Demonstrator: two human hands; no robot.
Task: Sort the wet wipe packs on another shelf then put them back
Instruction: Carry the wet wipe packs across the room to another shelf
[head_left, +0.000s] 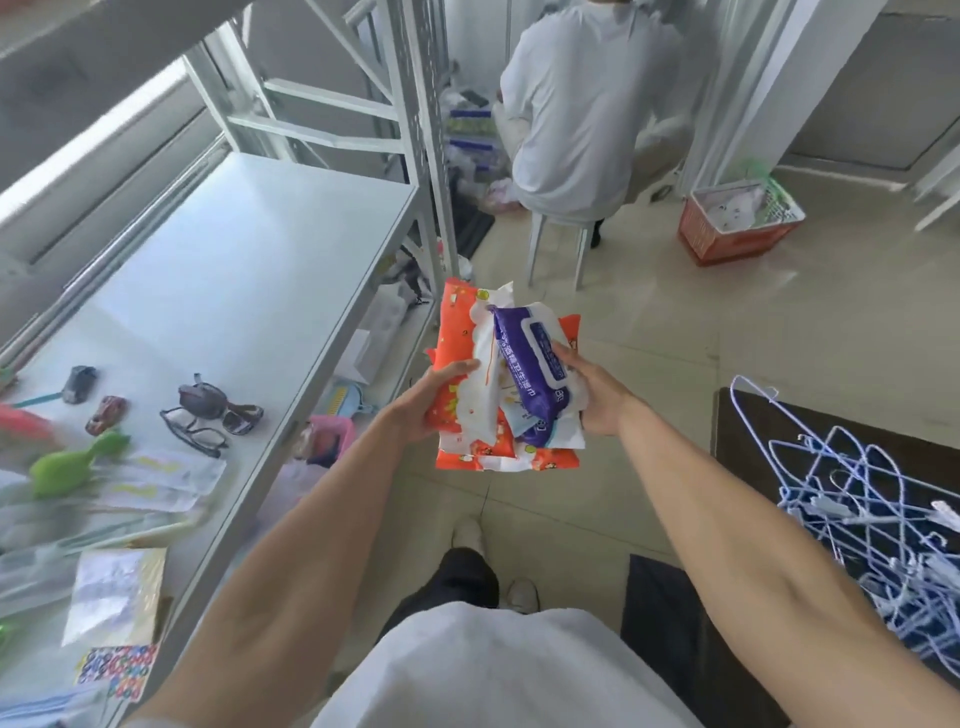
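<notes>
The shelf (234, 260) lies at ten o'clock of the wet wipe packs (530, 364), lengthwise twelve-to-six, gripped in the fingers of the nearer left hand (436, 395) and the right hand (595, 392).

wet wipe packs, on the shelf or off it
Off it. The left hand and right hand grip the wet wipe packs over the floor, beside the white shelf, not on it.

This looks like a shop storeroom. White metal shelves (249, 249) hold mixed small goods (210, 415). An orange basket (724, 236) and heaped hangers (857, 499) are nearby.
</notes>
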